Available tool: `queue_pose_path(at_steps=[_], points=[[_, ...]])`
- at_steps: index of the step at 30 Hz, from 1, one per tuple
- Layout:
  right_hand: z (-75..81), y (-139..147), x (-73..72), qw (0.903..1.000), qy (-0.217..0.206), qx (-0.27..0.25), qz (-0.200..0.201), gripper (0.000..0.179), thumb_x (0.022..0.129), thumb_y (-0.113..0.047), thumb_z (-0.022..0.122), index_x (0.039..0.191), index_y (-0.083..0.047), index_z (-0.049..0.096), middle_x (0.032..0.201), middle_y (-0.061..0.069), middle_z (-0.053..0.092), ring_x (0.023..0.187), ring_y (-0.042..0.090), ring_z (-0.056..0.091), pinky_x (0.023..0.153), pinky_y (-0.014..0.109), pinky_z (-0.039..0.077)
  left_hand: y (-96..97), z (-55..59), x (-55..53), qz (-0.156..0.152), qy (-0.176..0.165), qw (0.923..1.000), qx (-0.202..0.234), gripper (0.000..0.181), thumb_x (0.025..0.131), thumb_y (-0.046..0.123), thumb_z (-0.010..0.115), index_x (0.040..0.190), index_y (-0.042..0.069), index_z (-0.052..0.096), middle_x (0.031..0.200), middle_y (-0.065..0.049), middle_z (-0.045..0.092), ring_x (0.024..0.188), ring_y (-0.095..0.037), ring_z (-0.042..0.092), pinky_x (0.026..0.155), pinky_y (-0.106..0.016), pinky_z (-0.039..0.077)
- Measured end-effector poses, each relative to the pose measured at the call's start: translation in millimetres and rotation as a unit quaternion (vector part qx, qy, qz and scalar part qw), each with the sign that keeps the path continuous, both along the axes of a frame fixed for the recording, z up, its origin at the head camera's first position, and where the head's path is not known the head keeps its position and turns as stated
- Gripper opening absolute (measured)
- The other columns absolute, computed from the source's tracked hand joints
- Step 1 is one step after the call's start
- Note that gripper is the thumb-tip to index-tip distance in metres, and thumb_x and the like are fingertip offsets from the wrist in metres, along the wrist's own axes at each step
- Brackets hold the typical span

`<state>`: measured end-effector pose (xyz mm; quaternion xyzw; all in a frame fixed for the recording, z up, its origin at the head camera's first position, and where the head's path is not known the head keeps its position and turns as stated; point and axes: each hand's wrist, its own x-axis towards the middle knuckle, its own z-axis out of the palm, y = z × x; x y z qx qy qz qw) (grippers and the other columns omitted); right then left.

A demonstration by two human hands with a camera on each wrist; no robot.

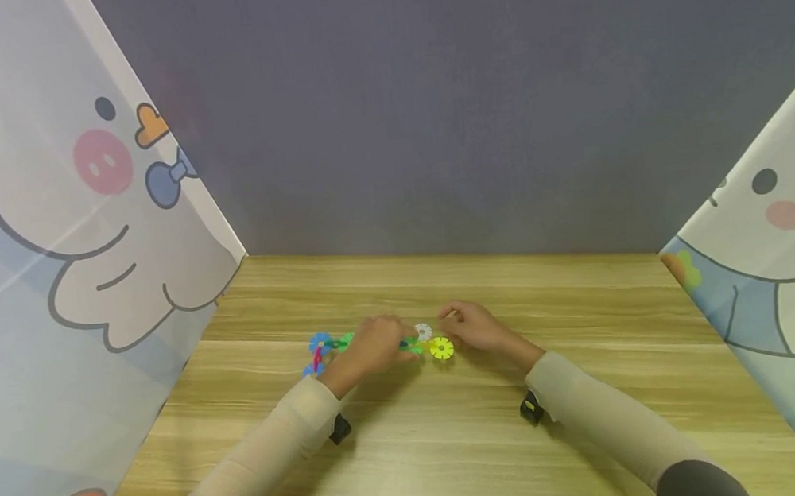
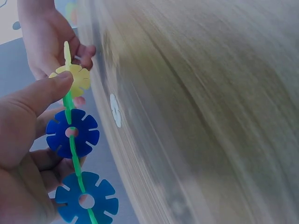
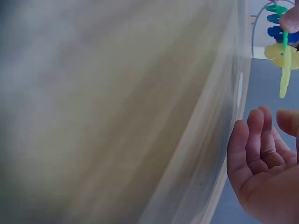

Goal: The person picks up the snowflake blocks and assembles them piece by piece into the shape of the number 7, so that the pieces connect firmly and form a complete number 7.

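Observation:
My left hand [image 1: 372, 344] holds a chain of slotted plastic flower discs, with the thumb pressed against it near the yellow end. Along the chain in the left wrist view come a yellow disc [image 2: 82, 80], a dark blue disc [image 2: 88, 138] and a lighter blue disc [image 2: 106, 184], joined by green discs seen edge-on. Beyond the yellow end, my right hand [image 1: 475, 328] has its fingers loosely bent and holds nothing. A white disc [image 1: 423, 331] lies on the table between the two hands.
The wooden table [image 1: 431, 452] runs back to a dark grey panel [image 1: 428, 117]. Cartoon-printed sheets stand at the left [image 1: 30, 235] and right. The chain's far end, with blue discs [image 1: 319, 342] and a pink piece [image 1: 318, 359], extends left past my left wrist.

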<state>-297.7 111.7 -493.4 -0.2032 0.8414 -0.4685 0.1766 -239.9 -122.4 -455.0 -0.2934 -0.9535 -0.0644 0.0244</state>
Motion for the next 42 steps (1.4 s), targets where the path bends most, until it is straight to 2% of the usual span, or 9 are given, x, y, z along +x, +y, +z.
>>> queue_pose_path(at_steps=[7,12,18,25,31,33,35,38,42], points=[[0.9,-14.2,-8.6,0.9949,0.056,0.073,0.041,0.029,0.102,-0.020,0.062,0.129,-0.009,0.064,0.098,0.006,0.070,0.081,0.016,0.064,0.068,0.029,0.056,-0.7,-0.9,2.2,-0.004,-0.007,1.0000,0.000,0.043,0.085,0.041,0.081,0.120,0.017,0.076,0.122,0.000,0.075,0.108,-0.024,0.073,0.088,-0.039,0.063],[-5.7,-23.5,-16.2,0.9878,0.090,0.103,0.076,0.032,0.098,-0.017,0.066,0.129,-0.007,0.065,0.088,0.002,0.067,0.073,0.012,0.060,0.065,0.026,0.053,-1.3,-2.7,2.3,-0.004,-0.002,1.0000,0.001,0.043,0.083,0.042,0.082,0.118,0.018,0.077,0.119,0.000,0.076,0.105,-0.023,0.073,0.086,-0.038,0.063],[-7.0,-30.7,-19.0,0.9812,0.104,0.128,0.100,0.035,0.094,-0.013,0.070,0.128,-0.004,0.065,0.072,-0.001,0.059,0.059,0.009,0.048,0.057,0.022,0.044,-2.8,-4.4,2.7,-0.003,-0.007,1.0000,-0.004,0.045,0.083,0.044,0.082,0.119,0.018,0.076,0.119,-0.001,0.076,0.105,-0.023,0.073,0.088,-0.044,0.063],[-8.4,-33.2,-19.6,0.9793,0.108,0.145,0.091,0.032,0.095,-0.013,0.071,0.127,-0.006,0.066,0.076,-0.001,0.059,0.062,0.010,0.049,0.062,0.023,0.046,-4.1,-3.3,2.2,-0.010,-0.005,0.9999,0.009,0.044,0.082,0.041,0.083,0.118,0.016,0.077,0.118,-0.003,0.076,0.102,-0.022,0.075,0.080,-0.033,0.064],[-8.6,-34.5,-22.0,0.9778,0.113,0.157,0.082,0.028,0.094,-0.014,0.073,0.121,-0.008,0.066,0.078,0.000,0.059,0.065,0.011,0.049,0.062,0.023,0.045,-6.0,-3.3,1.0,-0.012,-0.010,0.9997,0.017,0.044,0.082,0.039,0.084,0.118,0.016,0.077,0.118,-0.002,0.076,0.100,-0.022,0.075,0.078,-0.032,0.064],[-8.4,-34.6,-22.8,0.9789,0.110,0.155,0.076,0.027,0.093,-0.014,0.074,0.118,-0.009,0.066,0.079,0.001,0.059,0.067,0.012,0.051,0.062,0.024,0.045,-6.7,-3.5,0.4,-0.012,-0.011,0.9997,0.016,0.043,0.082,0.039,0.084,0.118,0.016,0.077,0.117,-0.002,0.077,0.094,-0.018,0.075,0.074,-0.031,0.064],[-8.1,-34.6,-23.5,0.9793,0.110,0.155,0.070,0.026,0.092,-0.014,0.075,0.115,-0.009,0.064,0.082,0.002,0.060,0.070,0.013,0.052,0.064,0.025,0.046,-6.9,-3.6,-0.2,-0.011,-0.007,0.9998,0.012,0.042,0.083,0.040,0.084,0.118,0.018,0.077,0.114,0.000,0.078,0.083,-0.013,0.072,0.069,-0.028,0.062],[-8.0,-33.8,-24.4,0.9802,0.110,0.152,0.064,0.026,0.091,-0.013,0.076,0.111,-0.009,0.061,0.088,0.004,0.062,0.077,0.015,0.056,0.068,0.026,0.049,-7.2,-2.8,-0.8,-0.007,-0.007,0.9999,0.012,0.043,0.083,0.041,0.084,0.119,0.019,0.077,0.111,0.001,0.078,0.068,-0.006,0.058,0.062,-0.023,0.057],[-8.4,-29.8,-25.1,0.9805,0.122,0.140,0.064,0.026,0.091,-0.011,0.075,0.110,-0.007,0.058,0.092,0.005,0.063,0.081,0.014,0.057,0.072,0.026,0.050,-7.2,-2.0,-1.4,-0.005,-0.010,0.9999,0.011,0.043,0.083,0.040,0.083,0.120,0.018,0.077,0.111,0.001,0.079,0.062,-0.004,0.049,0.060,-0.021,0.054]])
